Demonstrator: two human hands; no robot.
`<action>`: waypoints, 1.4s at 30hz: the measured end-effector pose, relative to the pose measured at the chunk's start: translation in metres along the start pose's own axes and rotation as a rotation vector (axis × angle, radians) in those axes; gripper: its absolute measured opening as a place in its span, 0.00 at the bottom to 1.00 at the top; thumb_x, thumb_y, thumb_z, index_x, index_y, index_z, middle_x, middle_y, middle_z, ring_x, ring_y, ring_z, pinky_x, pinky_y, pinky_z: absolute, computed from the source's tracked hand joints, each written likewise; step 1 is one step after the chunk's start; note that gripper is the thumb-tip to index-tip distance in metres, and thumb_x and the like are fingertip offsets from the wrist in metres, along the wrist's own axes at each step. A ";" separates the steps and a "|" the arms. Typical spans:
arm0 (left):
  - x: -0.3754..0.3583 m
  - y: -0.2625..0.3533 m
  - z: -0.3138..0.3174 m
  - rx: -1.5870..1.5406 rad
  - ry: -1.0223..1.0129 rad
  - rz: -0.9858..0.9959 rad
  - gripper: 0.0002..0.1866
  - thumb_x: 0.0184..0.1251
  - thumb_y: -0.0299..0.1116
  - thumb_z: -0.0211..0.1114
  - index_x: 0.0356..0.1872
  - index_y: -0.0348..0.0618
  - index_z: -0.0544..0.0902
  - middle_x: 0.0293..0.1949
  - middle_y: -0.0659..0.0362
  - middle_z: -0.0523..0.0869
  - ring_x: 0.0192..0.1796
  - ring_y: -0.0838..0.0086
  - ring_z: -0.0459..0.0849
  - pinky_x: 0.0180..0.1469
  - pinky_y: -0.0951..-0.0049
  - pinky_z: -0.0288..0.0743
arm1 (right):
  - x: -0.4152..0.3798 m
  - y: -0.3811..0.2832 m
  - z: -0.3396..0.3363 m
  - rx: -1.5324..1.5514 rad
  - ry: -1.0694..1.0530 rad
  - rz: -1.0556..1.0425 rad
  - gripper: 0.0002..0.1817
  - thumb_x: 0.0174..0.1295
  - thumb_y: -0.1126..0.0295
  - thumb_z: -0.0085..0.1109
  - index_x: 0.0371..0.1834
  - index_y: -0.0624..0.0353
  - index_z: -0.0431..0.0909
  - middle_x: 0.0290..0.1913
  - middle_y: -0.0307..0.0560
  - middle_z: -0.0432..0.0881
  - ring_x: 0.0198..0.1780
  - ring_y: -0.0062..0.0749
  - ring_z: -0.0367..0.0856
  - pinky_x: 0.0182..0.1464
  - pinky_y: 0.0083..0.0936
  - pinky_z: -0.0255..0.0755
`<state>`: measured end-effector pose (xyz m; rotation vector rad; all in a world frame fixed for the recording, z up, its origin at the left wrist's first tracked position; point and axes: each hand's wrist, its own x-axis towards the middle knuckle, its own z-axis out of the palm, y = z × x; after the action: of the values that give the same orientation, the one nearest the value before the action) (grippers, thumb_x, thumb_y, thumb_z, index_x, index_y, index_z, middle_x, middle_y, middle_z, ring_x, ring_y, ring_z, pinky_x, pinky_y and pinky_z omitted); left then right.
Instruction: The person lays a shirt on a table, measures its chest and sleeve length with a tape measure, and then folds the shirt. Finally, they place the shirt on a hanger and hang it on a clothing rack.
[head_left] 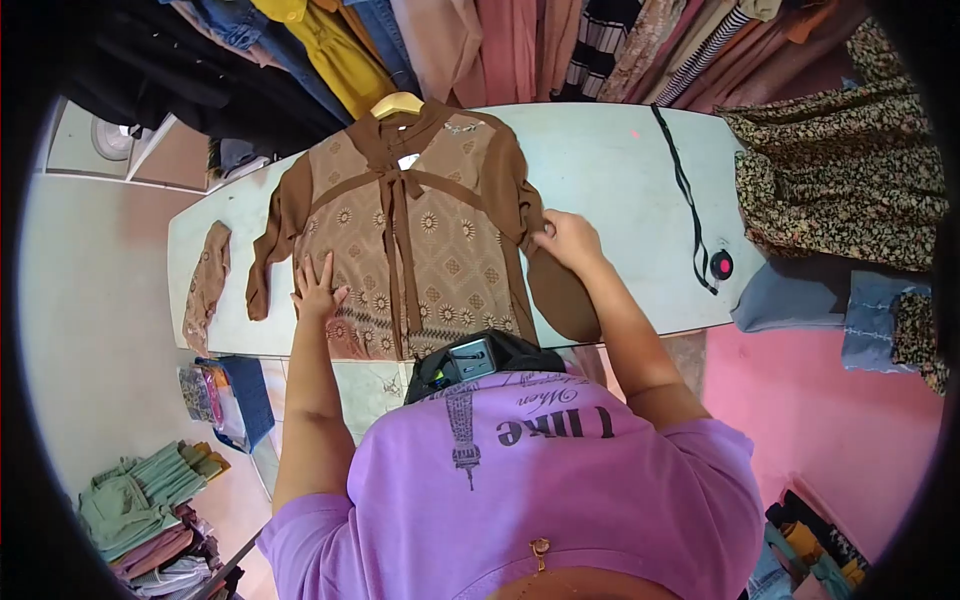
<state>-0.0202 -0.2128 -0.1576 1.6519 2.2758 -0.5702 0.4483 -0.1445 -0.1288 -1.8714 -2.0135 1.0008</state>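
A brown patterned blouse [455, 235] with a neck tie lies face up on a white table, its collar around a light wooden hanger [397, 104]. My left hand [318, 291] rests flat on the blouse's lower left front, fingers spread. At the other side, my right hand [572, 241] has its fingers closed on the blouse's right sleeve [565, 295], near the elbow. The lower part of that sleeve hangs down toward the table's front edge. The left sleeve [262, 262] lies bent outward on the table.
A black strap [683, 185] and a round black tape measure [721, 264] lie on the white table [620, 200]. A floral garment [840, 170] covers its right end; a patterned cloth [207, 285] lies at left. Clothes [500, 50] hang behind. Folded clothes [150, 500] are stacked lower left.
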 end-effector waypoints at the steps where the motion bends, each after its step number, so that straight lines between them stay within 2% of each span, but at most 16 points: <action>1: -0.001 -0.001 0.001 -0.022 0.011 0.010 0.45 0.56 0.55 0.62 0.70 0.83 0.42 0.75 0.59 0.35 0.74 0.52 0.39 0.62 0.28 0.46 | 0.013 0.007 0.008 0.005 0.126 0.067 0.11 0.50 0.62 0.60 0.33 0.55 0.81 0.37 0.55 0.82 0.41 0.53 0.79 0.44 0.39 0.73; 4: 0.001 -0.006 0.011 -0.062 0.046 0.034 0.44 0.56 0.56 0.62 0.70 0.84 0.43 0.75 0.59 0.35 0.74 0.51 0.39 0.61 0.27 0.48 | 0.038 0.043 -0.038 0.011 0.540 0.292 0.09 0.54 0.68 0.52 0.35 0.56 0.81 0.35 0.58 0.82 0.40 0.53 0.80 0.42 0.42 0.73; 6: 0.001 -0.007 0.014 -0.078 0.094 0.063 0.44 0.56 0.57 0.62 0.70 0.83 0.44 0.74 0.58 0.34 0.74 0.50 0.39 0.61 0.27 0.47 | 0.035 0.059 -0.068 -0.101 0.698 0.365 0.13 0.56 0.71 0.54 0.46 0.52 0.77 0.40 0.53 0.82 0.44 0.51 0.79 0.41 0.43 0.73; 7: -0.001 -0.009 0.016 -0.086 0.111 0.070 0.44 0.56 0.58 0.61 0.70 0.82 0.45 0.74 0.57 0.35 0.74 0.49 0.39 0.60 0.26 0.46 | 0.027 0.054 -0.071 -0.244 0.755 0.324 0.21 0.56 0.73 0.55 0.55 0.48 0.72 0.52 0.52 0.77 0.54 0.50 0.73 0.50 0.43 0.70; 8: -0.001 -0.012 0.017 -0.091 0.114 0.068 0.44 0.56 0.58 0.61 0.70 0.82 0.45 0.74 0.57 0.35 0.74 0.49 0.39 0.60 0.26 0.46 | 0.023 0.043 -0.066 -0.245 0.757 0.319 0.21 0.56 0.73 0.55 0.55 0.48 0.72 0.52 0.52 0.77 0.54 0.50 0.73 0.50 0.43 0.70; 10: -0.002 -0.023 0.017 -0.135 0.140 0.095 0.43 0.57 0.56 0.61 0.71 0.80 0.46 0.74 0.55 0.36 0.73 0.46 0.39 0.59 0.24 0.44 | 0.014 -0.001 -0.048 -0.284 0.953 0.063 0.27 0.55 0.74 0.56 0.61 0.47 0.67 0.60 0.52 0.69 0.62 0.51 0.63 0.60 0.42 0.62; 12: -0.001 -0.030 0.019 -0.117 0.144 0.086 0.43 0.56 0.61 0.59 0.71 0.79 0.45 0.74 0.55 0.37 0.74 0.48 0.38 0.59 0.23 0.43 | 0.004 -0.031 0.026 -0.140 0.797 -0.189 0.31 0.54 0.70 0.58 0.65 0.48 0.64 0.64 0.55 0.63 0.67 0.52 0.57 0.67 0.48 0.51; 15: -0.008 -0.028 0.023 -0.123 0.175 0.094 0.45 0.55 0.61 0.59 0.72 0.72 0.46 0.74 0.54 0.39 0.74 0.49 0.38 0.60 0.25 0.42 | -0.026 -0.088 0.106 -0.214 0.567 -0.116 0.33 0.54 0.63 0.61 0.66 0.46 0.63 0.68 0.55 0.58 0.70 0.53 0.51 0.68 0.55 0.45; 17: -0.006 -0.037 0.033 -0.258 0.325 0.151 0.48 0.54 0.60 0.62 0.72 0.63 0.47 0.73 0.52 0.43 0.74 0.52 0.41 0.61 0.26 0.41 | -0.033 -0.105 0.140 -0.343 0.386 0.002 0.35 0.54 0.56 0.61 0.67 0.43 0.62 0.71 0.55 0.53 0.73 0.53 0.46 0.68 0.61 0.40; 22: -0.026 -0.070 0.034 -0.286 0.428 0.194 0.44 0.55 0.53 0.64 0.71 0.54 0.55 0.71 0.47 0.51 0.72 0.51 0.50 0.65 0.37 0.44 | -0.007 -0.080 0.133 -0.409 0.428 -0.100 0.32 0.56 0.54 0.59 0.66 0.40 0.64 0.72 0.49 0.53 0.73 0.51 0.46 0.67 0.63 0.41; 25: -0.026 -0.108 0.043 -0.404 0.520 0.326 0.38 0.54 0.48 0.66 0.66 0.50 0.64 0.69 0.46 0.56 0.69 0.50 0.55 0.66 0.53 0.51 | 0.001 -0.081 0.131 -0.480 0.442 -0.120 0.30 0.57 0.55 0.58 0.65 0.38 0.65 0.71 0.46 0.55 0.73 0.50 0.47 0.66 0.63 0.42; 30: -0.014 -0.137 0.027 -0.443 0.516 0.465 0.35 0.54 0.43 0.67 0.64 0.49 0.67 0.65 0.48 0.62 0.67 0.52 0.59 0.65 0.54 0.53 | -0.005 -0.107 0.171 -0.695 0.606 0.222 0.28 0.59 0.56 0.55 0.65 0.35 0.65 0.70 0.48 0.56 0.70 0.49 0.54 0.65 0.63 0.47; 36: 0.037 -0.147 0.012 -0.562 0.610 0.379 0.28 0.56 0.36 0.65 0.60 0.50 0.71 0.64 0.51 0.65 0.65 0.55 0.62 0.63 0.54 0.56 | -0.001 -0.107 0.181 -0.505 0.634 0.178 0.26 0.60 0.58 0.54 0.64 0.37 0.66 0.70 0.49 0.56 0.70 0.49 0.54 0.65 0.59 0.50; 38: 0.064 -0.155 -0.004 -0.520 0.834 0.476 0.26 0.58 0.34 0.62 0.61 0.50 0.70 0.64 0.51 0.65 0.66 0.55 0.61 0.64 0.53 0.54 | -0.001 -0.106 0.179 -0.512 0.625 0.169 0.26 0.60 0.58 0.54 0.64 0.37 0.66 0.70 0.49 0.56 0.70 0.49 0.53 0.66 0.59 0.50; 40: 0.089 -0.165 -0.012 -0.378 0.837 0.453 0.26 0.60 0.34 0.59 0.62 0.52 0.69 0.65 0.51 0.64 0.67 0.55 0.60 0.66 0.50 0.52 | 0.004 -0.106 0.178 -0.502 0.612 0.170 0.27 0.59 0.58 0.54 0.64 0.38 0.66 0.71 0.48 0.56 0.70 0.49 0.53 0.66 0.58 0.49; 42: 0.103 -0.181 -0.008 -0.217 0.671 0.269 0.26 0.63 0.39 0.58 0.63 0.56 0.68 0.67 0.53 0.63 0.68 0.58 0.60 0.66 0.46 0.51 | 0.003 -0.105 0.181 -0.487 0.630 0.195 0.26 0.59 0.58 0.54 0.64 0.39 0.67 0.71 0.48 0.56 0.70 0.49 0.53 0.67 0.58 0.48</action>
<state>-0.2244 -0.1710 -0.1677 2.2113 2.3318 0.3393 0.2591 -0.1969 -0.2013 -2.2657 -1.7909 -0.1006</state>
